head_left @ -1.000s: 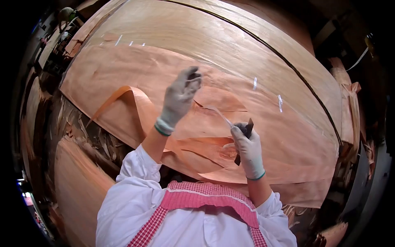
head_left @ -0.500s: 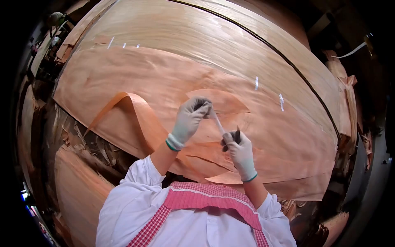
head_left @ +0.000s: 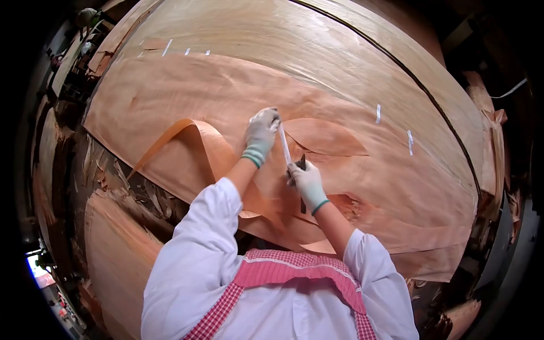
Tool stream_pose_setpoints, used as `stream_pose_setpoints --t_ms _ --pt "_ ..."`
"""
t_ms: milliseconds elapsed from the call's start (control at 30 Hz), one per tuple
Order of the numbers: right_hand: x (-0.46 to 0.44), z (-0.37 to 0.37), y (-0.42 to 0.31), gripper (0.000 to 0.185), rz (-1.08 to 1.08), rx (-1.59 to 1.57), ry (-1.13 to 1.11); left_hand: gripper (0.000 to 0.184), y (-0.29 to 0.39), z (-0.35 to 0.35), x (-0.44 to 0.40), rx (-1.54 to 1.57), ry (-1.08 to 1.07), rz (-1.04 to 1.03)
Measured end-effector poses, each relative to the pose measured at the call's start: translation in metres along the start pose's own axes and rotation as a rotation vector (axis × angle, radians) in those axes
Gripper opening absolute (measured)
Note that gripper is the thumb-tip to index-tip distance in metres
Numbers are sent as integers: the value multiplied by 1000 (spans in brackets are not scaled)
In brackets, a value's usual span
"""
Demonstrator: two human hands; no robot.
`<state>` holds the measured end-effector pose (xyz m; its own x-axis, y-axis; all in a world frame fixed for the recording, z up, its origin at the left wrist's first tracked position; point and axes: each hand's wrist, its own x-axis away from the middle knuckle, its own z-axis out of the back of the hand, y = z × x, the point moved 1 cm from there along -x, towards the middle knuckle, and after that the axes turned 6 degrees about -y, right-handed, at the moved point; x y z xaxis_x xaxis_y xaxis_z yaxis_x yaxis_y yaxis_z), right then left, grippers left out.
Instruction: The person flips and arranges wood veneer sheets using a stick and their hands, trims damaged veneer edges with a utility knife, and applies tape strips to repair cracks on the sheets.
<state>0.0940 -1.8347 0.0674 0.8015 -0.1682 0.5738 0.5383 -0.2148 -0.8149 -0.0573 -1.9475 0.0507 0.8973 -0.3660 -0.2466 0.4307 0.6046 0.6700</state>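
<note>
A white tape strip (head_left: 284, 144) is stretched between my two gloved hands above a pinkish veneer sheet (head_left: 170, 90). My left hand (head_left: 263, 131) pinches its upper end. Its lower end is at the fingers of my right hand (head_left: 306, 180), which also grips a dark knife-like tool (head_left: 302, 163). Just right of my left hand lies a loose oval veneer piece (head_left: 324, 136). A curled orange veneer strip (head_left: 207, 144) rises off the sheet at left. Near my right forearm is a rough, torn patch (head_left: 348, 207) in the veneer.
Short white tape pieces (head_left: 378, 114) are stuck along the far edge of the pinkish sheet. A dark line (head_left: 396, 62) crosses the paler veneer beyond. Stacked wood (head_left: 119, 249) and scraps lie at lower left. At the upper left, a person (head_left: 86, 18) is small and unclear.
My left hand has gone from open to pinching the tape strip. My right hand has moved left with the tool and tape. The view has shifted slightly.
</note>
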Motion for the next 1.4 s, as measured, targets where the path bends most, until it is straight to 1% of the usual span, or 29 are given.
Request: stream_pose_setpoints --t_ms 33,133,167,267,300,400,433,467,500,533,567,633,667,733,767,800,867,933,967,1067,1100,1200,1233,1333,1367,1400 --pt "-7 -1 0 16 16 -46 -9 19 -7 -10 -7 -104 26 -70" --pt "-15 -4 9 17 -4 -172 21 17 -13 -26 -13 -305 179 -126" --pt "-9 -5 10 18 11 -119 49 19 -9 -27 -17 -214 268 -15" --pt "2 -5 26 19 -5 -197 91 25 -10 -13 -26 -135 -104 152" --pt "3 -3 27 18 -14 -141 89 37 -15 -10 -27 -212 -319 155" --pt "1 5 26 15 -28 16 86 53 -13 -11 5 -414 -284 -34" --pt "0 15 16 13 163 458 161 60 -22 -15 14 -412 -307 -18" --pt "-2 31 4 13 343 904 233 61 -20 -13 16 -417 -315 -1" --pt "-5 49 -6 13 282 822 247 61 -14 -10 14 -420 -323 12" --pt "-7 69 -7 17 259 811 329 62 -6 -8 12 -419 -329 24" --pt "-2 90 2 15 211 630 309 61 1 -7 9 -455 -344 17" --pt "10 111 19 16 167 211 288 61 14 -30 14 -420 -449 -156" --pt "19 111 19 15 120 101 277 61 27 -38 18 -403 -495 -243" --pt "35 105 21 13 18 -126 249 57 69 -56 50 -303 -448 -628" --pt "29 105 30 12 12 -132 254 54 74 -59 60 -281 -464 -630" --pt "23 114 35 18 2 -10 261 51 77 -60 66 -260 -479 -631" --pt "18 143 15 13 465 938 381 48 84 -67 60 -274 -502 -625" --pt "22 170 -19 11 194 856 397 45 93 -70 59 -339 -542 -594" --pt "19 189 -26 12 177 625 382 45 103 -73 50 -401 -624 -524" --pt "15 218 -26 17 161 142 457 48 127 -107 24 -229 -562 -607" --pt "15 218 -23 22 173 66 411 50 138 -123 21 -151 -523 -618" --pt "-11 228 6 21 27 60 409 48 146 -170 22 -134 -529 -761" --pt "-30 244 24 22 198 424 460 47 146 -171 22 -180 -517 -783" --pt "-15 268 -22 20 138 1278 540 44 160 -173 19 -392 -575 -781" --pt "-2 270 -37 19 111 1091 507 35 162 -180 20 -375 -515 -759" --pt "8 273 -58 18 93 912 475 34 161 -176 14 -330 -553 -686"
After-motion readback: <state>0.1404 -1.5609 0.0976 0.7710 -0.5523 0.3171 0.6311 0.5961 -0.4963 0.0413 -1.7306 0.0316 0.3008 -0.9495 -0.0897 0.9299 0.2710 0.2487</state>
